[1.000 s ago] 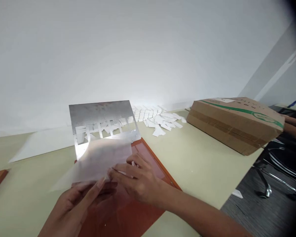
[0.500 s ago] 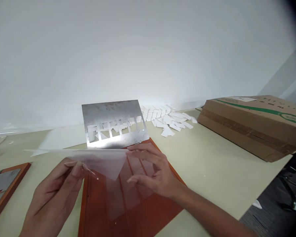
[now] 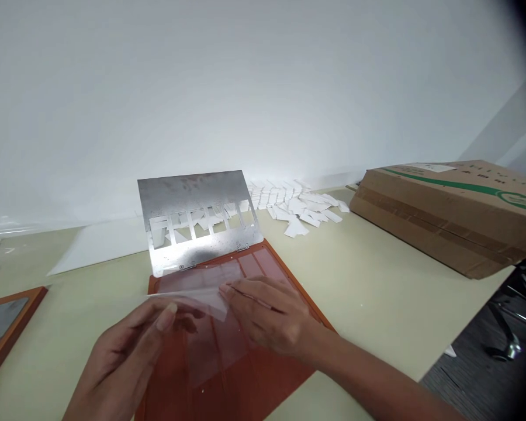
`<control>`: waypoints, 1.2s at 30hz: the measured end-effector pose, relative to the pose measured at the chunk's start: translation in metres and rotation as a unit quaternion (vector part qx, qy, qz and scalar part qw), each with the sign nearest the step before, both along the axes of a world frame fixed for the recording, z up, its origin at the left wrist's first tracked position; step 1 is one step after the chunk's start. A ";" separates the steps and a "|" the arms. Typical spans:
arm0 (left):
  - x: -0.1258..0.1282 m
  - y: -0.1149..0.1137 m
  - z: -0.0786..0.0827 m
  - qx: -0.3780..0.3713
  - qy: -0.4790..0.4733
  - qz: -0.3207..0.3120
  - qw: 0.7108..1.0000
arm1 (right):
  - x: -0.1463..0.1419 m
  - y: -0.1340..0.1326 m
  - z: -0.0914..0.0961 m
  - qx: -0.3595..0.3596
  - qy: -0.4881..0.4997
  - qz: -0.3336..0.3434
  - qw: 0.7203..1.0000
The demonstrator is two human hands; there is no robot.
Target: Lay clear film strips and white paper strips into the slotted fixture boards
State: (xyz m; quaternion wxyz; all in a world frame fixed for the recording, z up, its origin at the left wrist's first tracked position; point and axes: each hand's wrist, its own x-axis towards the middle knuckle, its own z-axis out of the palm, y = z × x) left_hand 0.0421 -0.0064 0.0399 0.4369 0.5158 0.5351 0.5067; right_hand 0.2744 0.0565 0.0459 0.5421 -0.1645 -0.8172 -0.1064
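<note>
A reddish-brown board with shallow recesses lies on the pale table in front of me. Its hinged metal stencil plate, cut with several slots, stands open at the board's far edge. My left hand pinches the near corner of a thin translucent sheet between thumb and fingers. The sheet lies low over the board's upper half. Over the sheet's right part rests my right hand, fingers stretched out and pressing it down onto the board.
A heap of small white paper pieces lies behind the board by the wall. A cardboard box sits at the right, a white sheet at the back left. Another brown board shows at the left edge. A chair base stands right of the table.
The translucent sheet has come down from mid-air onto the board. My right hand moved from its edge to lie flat on top; my left hand followed it down.
</note>
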 end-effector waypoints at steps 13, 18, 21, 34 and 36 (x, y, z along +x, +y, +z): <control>0.022 -0.015 -0.002 -0.164 -0.198 -0.053 0.965 | -0.006 -0.003 -0.006 0.005 -0.074 -0.024 0.997; 0.018 -0.013 -0.006 -0.131 -0.132 -0.061 0.981 | -0.007 -0.003 -0.009 -0.019 -0.090 -0.013 0.996; 0.015 -0.012 -0.011 -0.114 -0.080 -0.054 0.989 | -0.009 -0.003 -0.011 -0.050 -0.075 0.017 0.996; 0.013 -0.016 0.000 -0.038 0.111 0.049 0.992 | -0.013 -0.006 -0.007 -0.143 0.012 0.116 0.983; 0.014 -0.019 0.000 0.001 0.141 0.047 0.989 | -0.013 -0.007 -0.008 -0.138 0.013 0.114 0.984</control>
